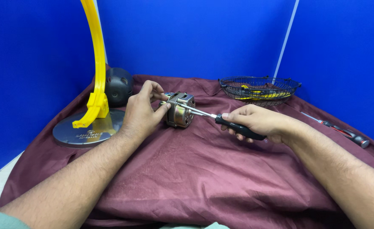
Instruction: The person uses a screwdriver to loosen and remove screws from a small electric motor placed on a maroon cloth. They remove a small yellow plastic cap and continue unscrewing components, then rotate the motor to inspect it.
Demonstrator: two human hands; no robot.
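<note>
The person's left hand is wrapped around a small electric motor with a brassy metal casing, steadying it on the maroon cloth near the middle of the table, thumb and fingers clamped on its near and far sides. The right hand grips the black handle of a screwdriver, its shaft angled up and left so the tip meets the motor's right face. Behind the left hand stands a yellow curved stand on a round grey base, with a black perforated ball beside it. A black wire basket sits at the back right, and a second screwdriver lies at the far right edge.
</note>
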